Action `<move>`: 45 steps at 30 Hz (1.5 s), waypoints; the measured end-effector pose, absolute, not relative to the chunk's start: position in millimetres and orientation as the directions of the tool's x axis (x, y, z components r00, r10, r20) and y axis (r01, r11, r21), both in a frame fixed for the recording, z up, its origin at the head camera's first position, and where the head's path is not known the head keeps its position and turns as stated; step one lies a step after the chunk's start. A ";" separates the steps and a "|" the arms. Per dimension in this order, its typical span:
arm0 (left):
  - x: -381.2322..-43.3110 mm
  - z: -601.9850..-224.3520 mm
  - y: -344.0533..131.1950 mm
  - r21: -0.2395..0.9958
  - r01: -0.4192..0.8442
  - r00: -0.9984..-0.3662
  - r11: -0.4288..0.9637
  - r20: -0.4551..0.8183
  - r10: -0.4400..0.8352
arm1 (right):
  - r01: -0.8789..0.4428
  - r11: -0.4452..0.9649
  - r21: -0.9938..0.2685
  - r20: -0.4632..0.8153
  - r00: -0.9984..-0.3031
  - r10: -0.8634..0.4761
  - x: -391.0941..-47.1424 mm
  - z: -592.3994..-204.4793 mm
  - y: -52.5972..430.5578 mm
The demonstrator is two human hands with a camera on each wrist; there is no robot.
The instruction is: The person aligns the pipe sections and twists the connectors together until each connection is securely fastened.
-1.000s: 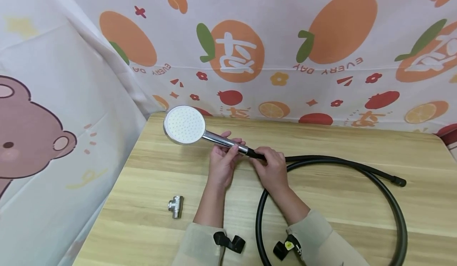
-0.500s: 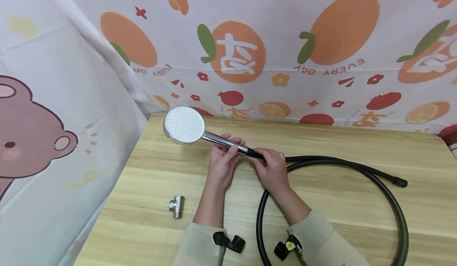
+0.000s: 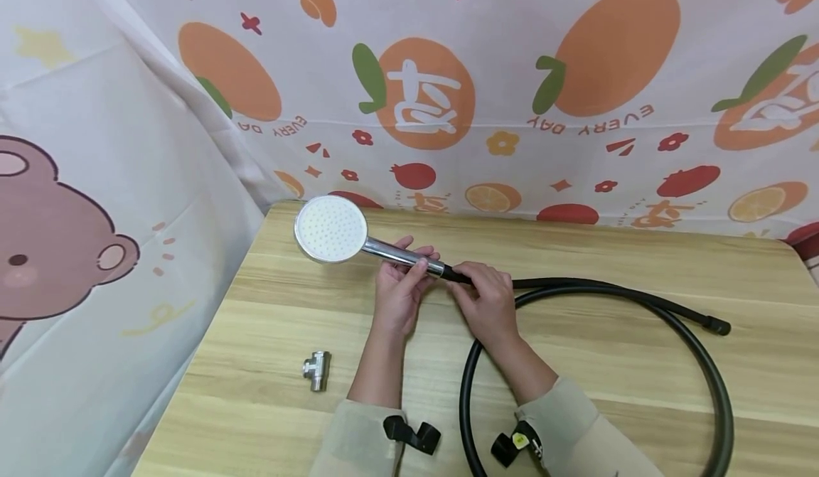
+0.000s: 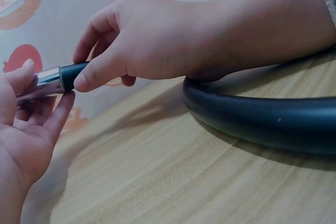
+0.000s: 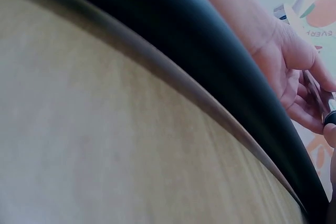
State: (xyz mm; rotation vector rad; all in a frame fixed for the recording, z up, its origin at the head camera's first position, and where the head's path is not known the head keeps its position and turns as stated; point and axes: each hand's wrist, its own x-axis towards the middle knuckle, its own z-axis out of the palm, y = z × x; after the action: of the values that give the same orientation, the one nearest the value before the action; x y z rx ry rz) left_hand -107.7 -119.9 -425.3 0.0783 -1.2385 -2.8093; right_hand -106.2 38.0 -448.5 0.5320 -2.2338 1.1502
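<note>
A chrome shower head [image 3: 330, 229] with a white spray face points its handle down to the right. My left hand [image 3: 398, 299] holds that handle from below, thumb on top, near its lower end. Just right of it, my right hand [image 3: 489, 303] pinches the black end of the shower hose [image 3: 713, 384], which meets the handle's end. In the left wrist view, the right thumb and fingers grip the black hose end [image 4: 72, 74] against the chrome handle [image 4: 47, 83]. How far the two are joined is hidden. The right wrist view shows the left hand [image 5: 294, 72] behind the hose.
A small chrome tee fitting [image 3: 316, 371] lies on the wooden table [image 3: 243, 406] left of the left forearm. The hose loops across the right side, its free end [image 3: 716, 325] pointing right. A fruit-print cloth [image 3: 499, 57] hangs behind the table.
The shower head's face has tilted slightly and sits a touch lower. Both hands keep their grip in nearly the same place.
</note>
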 end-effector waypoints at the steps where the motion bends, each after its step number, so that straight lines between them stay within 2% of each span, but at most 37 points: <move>1: -107.5 -425.2 -119.7 0.732 0.042 -0.996 -0.680 -0.019 -0.082 | -0.577 0.553 -0.600 0.646 -0.758 -0.089 -106.4 -448.5 38.0; 6: -106.5 -425.2 -119.5 0.698 0.034 -0.997 -0.715 -0.027 -0.074 | -0.585 0.546 -0.600 0.645 -0.757 -0.102 -106.5 -448.7 38.3; 29: -104.7 -419.6 -125.5 0.743 0.008 -1.000 -0.669 0.018 0.008 | -0.574 0.514 -0.638 0.598 -0.789 -0.140 -103.4 -448.5 40.1; 45: -106.5 -422.4 -110.3 0.773 0.054 -0.989 -0.633 -0.048 -0.143 | -0.570 0.539 -0.620 0.598 -0.788 -0.144 -105.7 -451.1 40.6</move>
State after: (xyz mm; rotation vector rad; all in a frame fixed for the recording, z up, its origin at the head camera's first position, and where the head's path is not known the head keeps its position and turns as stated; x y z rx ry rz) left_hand -106.5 -110.3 -422.4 0.1597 -1.2910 -2.7392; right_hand -105.7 40.6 -451.1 0.5783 -2.2955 1.1742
